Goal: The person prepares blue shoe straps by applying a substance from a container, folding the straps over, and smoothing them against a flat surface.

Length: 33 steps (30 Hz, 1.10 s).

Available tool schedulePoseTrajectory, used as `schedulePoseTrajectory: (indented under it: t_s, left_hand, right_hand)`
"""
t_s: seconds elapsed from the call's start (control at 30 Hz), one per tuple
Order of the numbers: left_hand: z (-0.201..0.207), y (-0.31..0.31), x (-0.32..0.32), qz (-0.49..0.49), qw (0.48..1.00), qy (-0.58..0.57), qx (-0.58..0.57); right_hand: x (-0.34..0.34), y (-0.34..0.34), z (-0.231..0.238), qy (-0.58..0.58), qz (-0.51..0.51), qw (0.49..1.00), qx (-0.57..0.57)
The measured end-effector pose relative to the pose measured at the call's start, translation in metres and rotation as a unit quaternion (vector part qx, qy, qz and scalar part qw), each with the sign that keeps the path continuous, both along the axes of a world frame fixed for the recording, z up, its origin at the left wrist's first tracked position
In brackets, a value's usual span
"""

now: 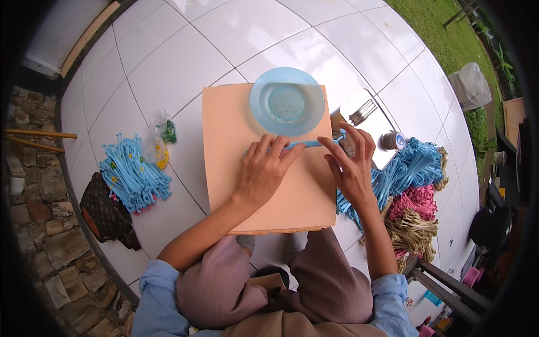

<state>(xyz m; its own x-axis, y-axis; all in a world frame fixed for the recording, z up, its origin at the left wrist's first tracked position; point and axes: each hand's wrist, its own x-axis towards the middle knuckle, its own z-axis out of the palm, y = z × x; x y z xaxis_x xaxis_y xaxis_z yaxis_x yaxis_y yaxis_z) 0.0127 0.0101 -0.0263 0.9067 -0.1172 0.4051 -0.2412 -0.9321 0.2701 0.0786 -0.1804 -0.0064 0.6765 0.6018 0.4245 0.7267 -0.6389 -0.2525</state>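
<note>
A thin light-blue strip (311, 144) lies across my hands, above the peach-coloured board (269, 202). My left hand (263, 171) is closed on its left part, with fingertips and thumb pinched along it. My right hand (352, 163) is at the other end, fingers apart and curved. Its index fingertip is over the strip, and a curled blue end shows between the fingers. Whether that hand bears any of the strip's weight is hard to see. Just beyond the hands, a translucent blue bowl (259, 112) stands on the board's far edge.
Blue strips (135, 174) lie in a pile at left, beside small plastic bags (160, 143) and a brown patterned bag (106, 210). At right are a white tray (387, 121), a round tin (391, 140), and bundles of blue (412, 163), pink (415, 202) and beige strips (412, 229).
</note>
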Motion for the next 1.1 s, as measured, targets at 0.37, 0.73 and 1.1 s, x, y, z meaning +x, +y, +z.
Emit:
schedulePoseTrajectory:
  t_s: [0.37, 0.73, 1.1]
  left_hand:
    - [-0.007, -0.002, -0.007, -0.036, 0.994, -0.058, -0.089]
    - [0.12, -0.001, -0.053, -0.148, 0.903, -0.026, -0.402]
    - [0.188, 0.16, -0.172, -0.106, 0.838, -0.072, -0.53]
  right_hand:
    - [0.011, -0.027, -0.03, 0.176, -0.01, 0.973, 0.152]
    - [-0.04, -0.064, 0.113, 0.029, 0.081, 0.965, 0.247]
    - [-0.112, 0.123, 0.237, 0.252, 0.3, 0.872, 0.295]
